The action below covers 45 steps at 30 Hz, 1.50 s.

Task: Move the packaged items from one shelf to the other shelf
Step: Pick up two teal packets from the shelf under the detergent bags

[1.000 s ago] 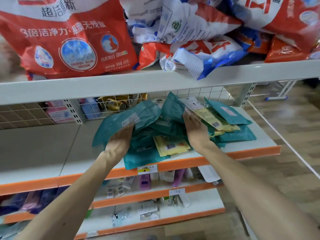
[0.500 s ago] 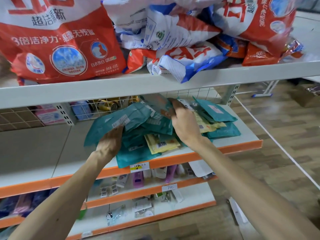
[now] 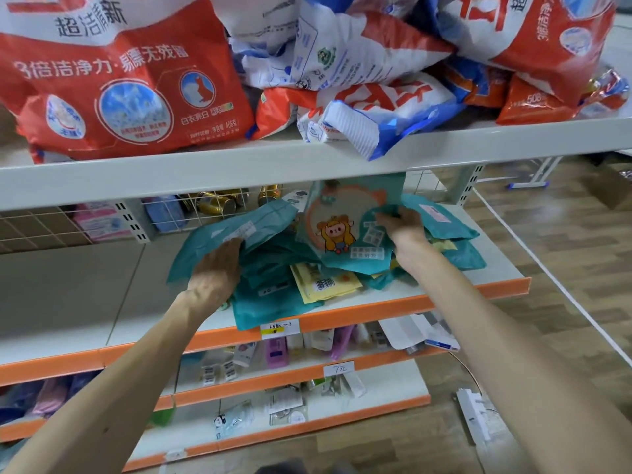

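At centre frame, under the lip of the upper shelf (image 3: 239, 172), your right hand (image 3: 403, 222) is pinching the right edge of a cartoon packet (image 3: 342, 227) and tipping it up on end, its printed face turning toward you. Half a second ago that hand was digging into the top of the heap with no packet raised; now one piece is coming free of the teal pile (image 3: 273, 302), with its top edge almost brushing the shelf above.

At centre left, your left hand (image 3: 215, 268) is lying palm down on a long teal packet (image 3: 232, 230), fingers stretched along it and pressing rather than clasping, much where it was a second ago.

The remaining packets, with a yellow packet (image 3: 325, 282) among them, are lying jumbled on the middle shelf (image 3: 478, 278). Red detergent bags (image 3: 119, 80) are crowding the top of the frame.

Judging by this, you are making the first pick of the batch: one item is in your grasp and not yet carried off, the others are waiting, and the low clearance overhead is asking for a level pull-out.
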Available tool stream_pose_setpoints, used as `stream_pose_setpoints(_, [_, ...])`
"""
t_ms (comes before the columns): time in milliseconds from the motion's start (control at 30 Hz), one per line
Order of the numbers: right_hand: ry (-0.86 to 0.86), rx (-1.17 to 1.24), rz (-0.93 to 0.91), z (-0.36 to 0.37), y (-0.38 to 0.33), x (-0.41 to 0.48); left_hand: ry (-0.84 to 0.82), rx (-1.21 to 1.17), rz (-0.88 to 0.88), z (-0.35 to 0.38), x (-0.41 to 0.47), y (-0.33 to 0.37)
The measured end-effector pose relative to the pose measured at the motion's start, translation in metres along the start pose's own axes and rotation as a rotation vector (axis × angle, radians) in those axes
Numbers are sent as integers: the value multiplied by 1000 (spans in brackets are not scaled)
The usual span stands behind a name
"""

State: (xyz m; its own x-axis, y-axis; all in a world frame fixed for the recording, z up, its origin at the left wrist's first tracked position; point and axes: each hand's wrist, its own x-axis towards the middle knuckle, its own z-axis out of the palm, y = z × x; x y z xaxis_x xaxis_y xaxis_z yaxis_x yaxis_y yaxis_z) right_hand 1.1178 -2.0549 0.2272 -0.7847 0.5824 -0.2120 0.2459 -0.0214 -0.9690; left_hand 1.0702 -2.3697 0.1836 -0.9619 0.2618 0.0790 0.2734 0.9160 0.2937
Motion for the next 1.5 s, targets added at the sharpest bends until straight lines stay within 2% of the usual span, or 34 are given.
stream_pose_setpoints(100, [-74,-225,102,-5,25,11,45,-2,19,1,-2,-3])
stream_pose_setpoints(200, [-89,-189,174,-7,39,15,100,-11,28,2,-9,-8])
stream_pose_setpoints(367, [-95,-270,154,-9,39,22,310,-40,-61,-27,-4,-13])
stream_pose_setpoints(533, [-71,-295,113,-10,36,27,451,-338,-240,-75,5,-15])
stream_pose_setpoints(600, [-66,-314,100,-10,35,26,433,-495,-353,-86,8,-14])
stream_pose_setpoints(700, [-73,-323,92,-9,32,24,269,-726,-481,-77,4,-20])
stream_pose_setpoints(833, [-23,-318,81,-6,28,18,134,-847,-600,-37,-12,-34])
stream_pose_setpoints(1067, [30,-310,66,-1,36,21,82,-1004,-738,-4,-9,-59])
stream_pose_setpoints(1300, [-25,-197,103,-4,50,19,13,-1288,-805,9,-8,-68])
stream_pose_setpoints(1500, [-55,-117,120,-8,31,1,64,-1258,-834,-19,-17,-59])
